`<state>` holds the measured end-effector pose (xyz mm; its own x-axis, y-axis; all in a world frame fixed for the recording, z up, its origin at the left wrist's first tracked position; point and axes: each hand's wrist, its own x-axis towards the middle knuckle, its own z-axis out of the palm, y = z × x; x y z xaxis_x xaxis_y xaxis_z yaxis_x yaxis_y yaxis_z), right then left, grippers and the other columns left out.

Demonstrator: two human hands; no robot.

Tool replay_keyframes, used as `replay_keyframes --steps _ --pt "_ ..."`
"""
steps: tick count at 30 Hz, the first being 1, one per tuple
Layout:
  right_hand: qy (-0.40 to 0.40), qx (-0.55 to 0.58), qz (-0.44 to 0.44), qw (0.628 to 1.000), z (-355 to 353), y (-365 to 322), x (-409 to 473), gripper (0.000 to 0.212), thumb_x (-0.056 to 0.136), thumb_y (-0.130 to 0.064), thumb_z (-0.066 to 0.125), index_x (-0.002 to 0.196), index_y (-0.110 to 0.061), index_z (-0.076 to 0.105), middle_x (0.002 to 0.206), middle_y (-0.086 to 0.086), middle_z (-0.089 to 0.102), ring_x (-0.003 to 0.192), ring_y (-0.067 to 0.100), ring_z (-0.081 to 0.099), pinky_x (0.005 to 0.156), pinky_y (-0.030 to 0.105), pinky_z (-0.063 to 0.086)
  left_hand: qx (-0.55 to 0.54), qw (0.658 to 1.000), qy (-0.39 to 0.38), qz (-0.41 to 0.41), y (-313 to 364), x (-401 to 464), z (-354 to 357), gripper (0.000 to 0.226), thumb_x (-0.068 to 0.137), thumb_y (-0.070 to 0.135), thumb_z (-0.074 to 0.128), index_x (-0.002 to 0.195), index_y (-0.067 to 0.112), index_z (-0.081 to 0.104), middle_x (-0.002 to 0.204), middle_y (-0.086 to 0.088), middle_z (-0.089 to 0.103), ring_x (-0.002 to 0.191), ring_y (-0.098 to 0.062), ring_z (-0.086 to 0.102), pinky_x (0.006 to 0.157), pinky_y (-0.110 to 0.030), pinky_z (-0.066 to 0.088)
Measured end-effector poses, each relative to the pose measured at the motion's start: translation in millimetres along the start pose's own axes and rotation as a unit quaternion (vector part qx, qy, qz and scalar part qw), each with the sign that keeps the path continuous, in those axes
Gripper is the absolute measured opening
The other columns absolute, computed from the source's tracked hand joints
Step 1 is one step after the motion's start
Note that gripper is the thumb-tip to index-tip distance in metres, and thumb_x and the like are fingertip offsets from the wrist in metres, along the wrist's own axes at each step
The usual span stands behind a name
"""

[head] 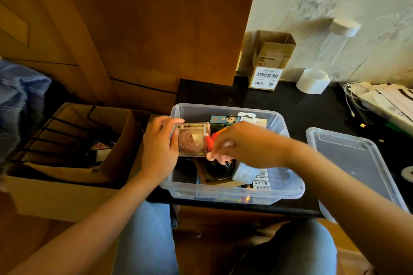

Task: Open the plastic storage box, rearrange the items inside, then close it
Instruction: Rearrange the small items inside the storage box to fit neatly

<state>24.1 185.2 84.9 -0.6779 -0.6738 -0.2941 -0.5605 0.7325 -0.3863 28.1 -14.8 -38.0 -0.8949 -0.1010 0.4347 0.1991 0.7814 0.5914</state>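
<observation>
The clear plastic storage box (288, 187) stands open on the black table, filled with several small items: a panda-print box (224, 120), white labelled packets (260, 177) and a black object (218, 169). Its clear lid (355, 163) lies flat to the right. My left hand (159, 147) grips a small clear cube with a pink rose inside (192, 142), held over the box's left rim. My right hand (243, 143) reaches across the box and pinches a small red and pink toy figure (211, 140) beside the cube.
An open cardboard box (67, 176) with black hangers sits at the left. At the back stand a small barcoded carton (268, 60), a white tape roll (312, 80) and a clear jar (335, 44). Cables and papers (380, 100) lie at the far right. My knees are under the table edge.
</observation>
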Motion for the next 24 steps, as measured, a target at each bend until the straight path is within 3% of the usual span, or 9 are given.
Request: replay_keyframes --steps 2,5,9,11,13,16,18,21,24 --pt "-0.076 0.025 -0.018 0.997 18.7 -13.8 24.8 0.028 0.097 -0.012 0.043 0.113 -0.015 0.066 0.114 -0.002 0.066 0.102 0.007 0.060 0.093 0.020 0.045 -0.006 0.997 0.002 -0.071 -4.9 -3.2 -0.2 0.029 0.095 0.008 0.048 0.121 0.013 0.057 0.121 -0.010 0.051 0.116 -0.023 0.045 0.093 -0.028 0.033" --pt "-0.193 0.027 -0.001 0.981 46.5 -24.7 68.4 0.033 0.097 -0.009 0.039 0.125 -0.007 0.057 0.126 0.008 0.059 0.113 0.020 0.055 0.101 0.032 0.042 -0.067 0.982 -0.003 -0.176 -7.7 -3.5 3.4 0.032 0.098 0.010 0.043 0.129 0.012 0.050 0.129 -0.012 0.047 0.121 -0.022 0.043 0.098 -0.028 0.033" --pt "-0.326 -0.057 0.037 0.943 80.4 -30.8 116.5 0.040 0.096 -0.012 0.041 0.136 -0.005 0.042 0.135 0.011 0.046 0.110 0.024 0.048 0.091 0.032 0.039 -0.116 0.968 -0.012 -0.224 -8.4 -1.6 5.2 0.032 0.101 0.013 0.036 0.130 0.011 0.049 0.130 -0.013 0.046 0.120 -0.021 0.044 0.093 -0.025 0.035" --pt "-0.381 -0.058 0.088 0.918 95.9 -29.0 131.4 0.042 0.094 -0.013 0.048 0.134 -0.003 0.041 0.124 0.014 0.049 0.093 0.024 0.050 0.085 0.035 0.046 -0.107 0.971 -0.011 -0.214 -8.8 -2.8 4.1 0.032 0.101 0.014 0.034 0.129 0.012 0.048 0.129 -0.011 0.047 0.118 -0.020 0.044 0.092 -0.024 0.034" --pt "-0.394 -0.067 0.118 0.909 102.5 -27.3 136.7 0.040 0.092 -0.011 0.050 0.130 -0.002 0.042 0.100 0.011 0.052 0.077 0.023 0.051 0.077 0.037 0.051 -0.098 0.975 -0.009 -0.197 -7.0 -4.4 3.4 0.032 0.101 0.014 0.034 0.129 0.012 0.049 0.129 -0.010 0.047 0.118 -0.018 0.045 0.091 -0.023 0.033" --pt "-0.386 -0.069 0.131 0.911 106.0 -27.5 140.6 0.031 0.096 -0.010 0.044 0.124 0.003 0.045 0.080 0.004 0.045 0.059 0.016 0.045 0.051 0.021 0.045 -0.083 0.980 -0.008 -0.182 -5.9 -4.9 3.0 0.032 0.101 0.014 0.034 0.128 0.011 0.049 0.127 -0.010 0.049 0.117 -0.019 0.045 0.090 -0.023 0.034" --pt "-0.383 -0.084 0.131 0.911 105.2 -28.4 140.7 0.023 0.097 -0.010 0.042 0.113 0.004 0.052 0.090 0.009 0.051 0.067 0.020 0.051 0.060 0.024 0.046 -0.074 0.981 -0.008 -0.180 -6.6 -4.8 2.2 0.032 0.101 0.015 0.034 0.128 0.011 0.050 0.127 -0.010 0.050 0.117 -0.019 0.046 0.092 -0.026 0.038" --pt "-0.351 -0.111 0.103 0.924 100.8 -30.6 137.3 0.034 0.096 -0.012 0.043 0.128 0.002 0.047 0.126 0.017 0.053 0.105 0.030 0.058 0.083 0.031 0.047 -0.068 0.982 -0.010 -0.176 -6.7 -4.7 1.2 0.031 0.101 0.015 0.034 0.127 0.012 0.051 0.126 -0.010 0.051 0.117 -0.019 0.046 0.096 -0.034 0.042" --pt "-0.353 -0.113 0.071 0.926 90.3 -34.9 132.1 0.039 0.098 -0.014 0.040 0.135 -0.003 0.041 0.134 0.015 0.047 0.122 0.028 0.049 0.099 0.034 0.042 -0.055 0.982 -0.020 -0.180 -6.4 -3.0 1.0 0.032 0.101 0.017 0.033 0.128 0.014 0.050 0.128 -0.008 0.050 0.119 -0.019 0.045 0.099 -0.038 0.042"
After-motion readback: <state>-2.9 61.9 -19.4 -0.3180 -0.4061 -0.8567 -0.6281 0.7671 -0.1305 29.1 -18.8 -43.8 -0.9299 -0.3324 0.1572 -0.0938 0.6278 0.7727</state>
